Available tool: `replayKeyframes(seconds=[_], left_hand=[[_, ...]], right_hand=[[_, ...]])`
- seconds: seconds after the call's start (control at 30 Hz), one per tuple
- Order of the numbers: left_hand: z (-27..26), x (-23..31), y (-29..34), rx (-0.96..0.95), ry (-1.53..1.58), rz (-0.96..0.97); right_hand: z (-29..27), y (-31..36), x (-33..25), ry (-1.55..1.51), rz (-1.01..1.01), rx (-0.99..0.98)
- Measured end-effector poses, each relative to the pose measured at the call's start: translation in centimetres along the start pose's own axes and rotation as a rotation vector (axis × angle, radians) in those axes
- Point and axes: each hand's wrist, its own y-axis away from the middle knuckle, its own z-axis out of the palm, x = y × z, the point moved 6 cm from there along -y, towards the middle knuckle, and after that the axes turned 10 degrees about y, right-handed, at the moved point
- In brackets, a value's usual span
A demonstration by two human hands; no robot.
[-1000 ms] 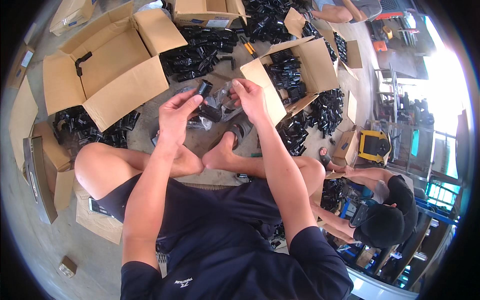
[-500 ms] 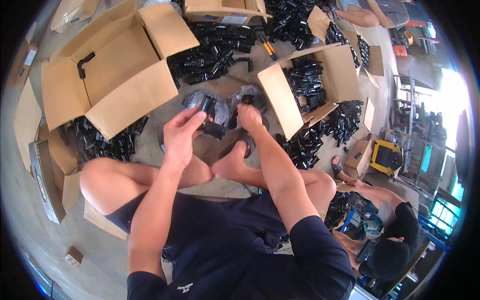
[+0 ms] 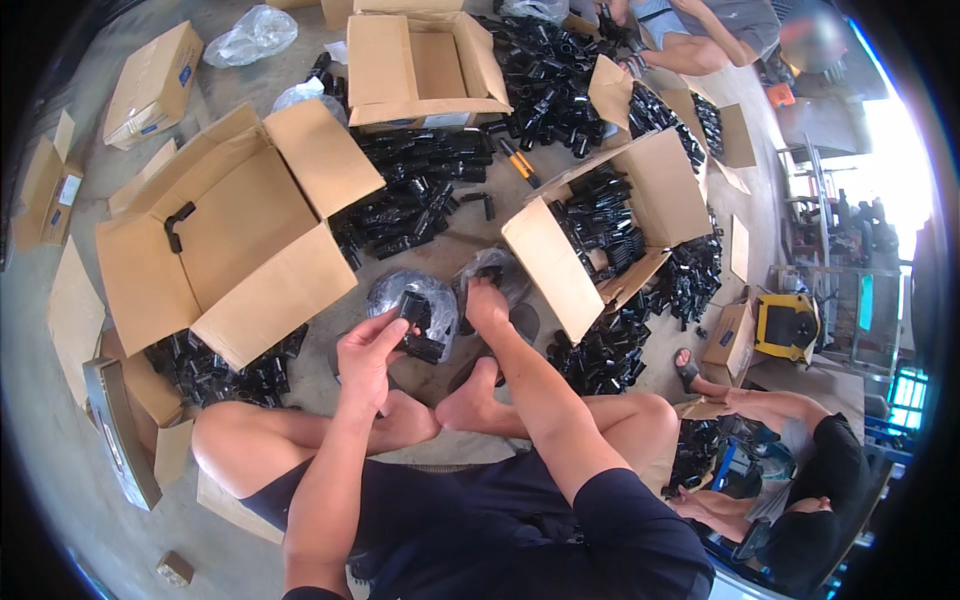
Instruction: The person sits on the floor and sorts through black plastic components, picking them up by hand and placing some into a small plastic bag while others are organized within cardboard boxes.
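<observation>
Closest to me are my bare knees [image 3: 250, 440], folded on either side of my work. My left hand [image 3: 362, 365] is grasping a black tubular fitting [image 3: 411, 306] between thumb and fingers, held up in front of my shins; a second dark length [image 3: 423, 347] sits just below it, and I cannot tell whether they are one piece. Behind it lies a crumpled clear bag [image 3: 440, 300]. My right hand [image 3: 487, 308] is curled at another clear bag [image 3: 515, 280], with something dark past the fingers; I cannot tell whether I have hold of it. I judge the step in hand to be reaching into that bag while my left holds its part, and the next move seems to call for a firm pinch that leaves the thin plastic behind. Beyond, on my left, an open carton [image 3: 275, 290] holds one black elbow [image 3: 172, 228]; on my right, another carton [image 3: 550, 265] is heaped with black parts. Between them spreads a pile of black fittings [image 3: 400, 190]. Farther out stands a third open carton [image 3: 385, 55], and another person [image 3: 740, 25] sits at upper right.
</observation>
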Motion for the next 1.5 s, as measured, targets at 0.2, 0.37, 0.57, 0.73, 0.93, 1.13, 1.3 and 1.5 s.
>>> replayKeyframes(seconds=[0.2, 0.37, 0.57, 0.73, 0.93, 1.13, 1.3, 1.5], left_hand=[[0.1, 0.2, 0.4, -0.013, -0.015, 0.025], [-0.8, 0.7, 0.4, 0.002, -0.003, 0.061], [-0.9, 0.7, 0.8, -0.005, 0.040, 0.062], [-1.1, 0.4, 0.4, -0.020, 0.078, 0.060], [-1.1, 0.6, 0.0, -0.026, 0.109, 0.068], [-0.8, 0.6, 0.1, -0.065, 0.162, 0.057], [-0.3, 0.7, 0.8, -0.153, 0.244, 0.079], [0.8, 1.4, 2.3, -0.206, 0.246, 0.100]], right_hand=[[0.6, 0.5, 0.0, -0.062, 0.033, 0.016], [0.2, 1.7, -0.7, 0.031, -0.119, 0.059], [0.2, 4.0, -1.2, -0.025, -0.158, 0.194], [-0.4, 4.0, -0.2, -0.190, -0.007, 0.188], [-5.0, 5.5, 0.1, -0.375, 0.109, 0.332], [-8.1, 7.3, 0.1, -0.880, 0.164, 0.149], [-12.0, 10.3, -2.8, -1.559, 0.072, 0.075], [-19.3, 14.1, -5.1, -1.566, -0.098, 0.165]])
